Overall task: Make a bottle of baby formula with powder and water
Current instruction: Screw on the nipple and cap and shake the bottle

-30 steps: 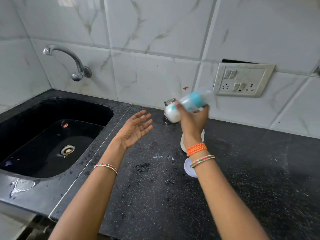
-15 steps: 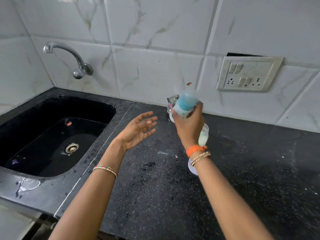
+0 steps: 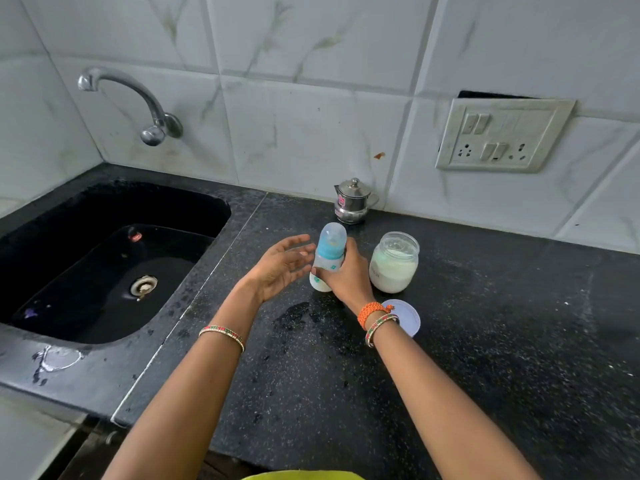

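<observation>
A small baby bottle (image 3: 328,258) with a blue collar and clear cap stands upright on the black counter (image 3: 485,341), white liquid in its lower part. My right hand (image 3: 348,273) grips its body from the right. My left hand (image 3: 280,268) hovers just left of the bottle, palm facing it, fingers spread, holding nothing. An open glass jar of white powder (image 3: 394,262) stands right of the bottle. Its white lid (image 3: 407,317) lies flat on the counter, partly hidden by my right wrist.
A small lidded steel pot (image 3: 353,201) stands at the wall behind the bottle. A black sink (image 3: 114,268) with a wall tap (image 3: 138,98) fills the left side. A switch and socket plate (image 3: 498,136) is on the tiled wall. Wet spots mark the counter.
My right hand was shaking the bottle in the air, tilted; now it has brought the bottle down upright onto the counter. My left hand stayed open and moved closer to the bottle.
</observation>
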